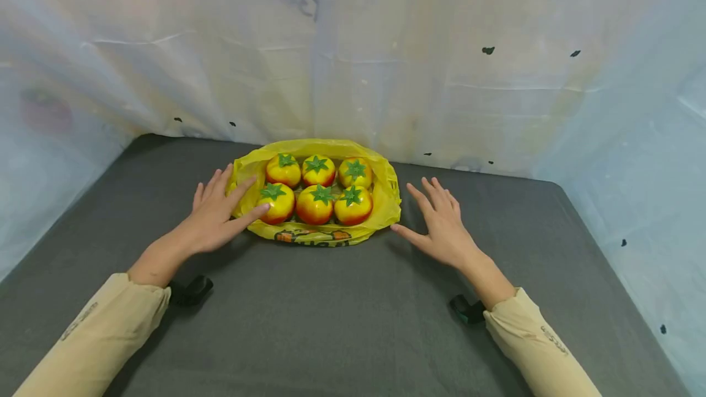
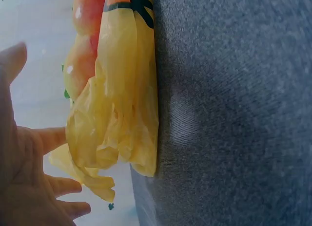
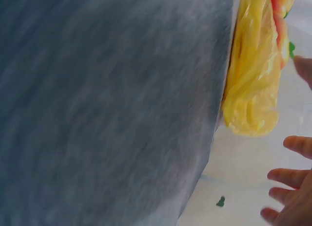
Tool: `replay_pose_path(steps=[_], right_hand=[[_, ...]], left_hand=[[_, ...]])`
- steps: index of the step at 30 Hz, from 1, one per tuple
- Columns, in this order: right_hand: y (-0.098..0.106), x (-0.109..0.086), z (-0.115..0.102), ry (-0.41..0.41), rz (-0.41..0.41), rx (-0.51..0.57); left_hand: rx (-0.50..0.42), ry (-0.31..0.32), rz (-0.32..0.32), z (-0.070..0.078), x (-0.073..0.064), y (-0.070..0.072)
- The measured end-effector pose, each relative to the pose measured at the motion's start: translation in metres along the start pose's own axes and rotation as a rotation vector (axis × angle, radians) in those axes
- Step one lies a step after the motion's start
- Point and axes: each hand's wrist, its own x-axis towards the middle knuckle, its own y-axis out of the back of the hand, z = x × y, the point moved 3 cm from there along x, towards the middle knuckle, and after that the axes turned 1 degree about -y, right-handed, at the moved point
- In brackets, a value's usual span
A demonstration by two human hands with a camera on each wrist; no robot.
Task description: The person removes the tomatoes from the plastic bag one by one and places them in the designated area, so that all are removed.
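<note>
A yellow plastic bag (image 1: 386, 201) lies on the dark grey table, its mouth spread wide and rolled down. Inside sit several red-and-yellow toy tomatoes (image 1: 315, 204) with green leaf tops, in two rows. My left hand (image 1: 212, 216) is at the bag's left edge with fingers spread, its thumb and index finger overlapping the rim in the head view. My right hand (image 1: 441, 225) hovers off the bag's right side, fingers spread and holding nothing. In the left wrist view the crumpled bag side (image 2: 119, 99) stands close beyond the fingers.
A dark grey table (image 1: 331, 323) spreads in front of the bag. Pale plastic sheeting (image 1: 364, 60) with black marks rises behind it and along both sides. Black straps (image 1: 190, 291) show by both wrists.
</note>
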Motion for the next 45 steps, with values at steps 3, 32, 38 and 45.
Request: replay_pose_path(steps=[3,32,38,45], right_hand=[[0.0,0.002,-0.009,0.059,0.031,0.061],[-0.023,0.045,-0.061,0.081,0.015,0.321],[-0.027,0.047,-0.062,0.045,-0.022,0.308],[-0.031,0.048,-0.062,0.04,-0.032,0.297]], left_hand=[[-0.041,-0.013,-0.001,-0.002,0.002,0.0],[-0.179,-0.024,0.231,-0.009,0.014,0.005],[-0.182,-0.03,0.243,-0.007,0.015,0.004],[-0.195,-0.032,0.234,-0.009,0.016,0.004]])
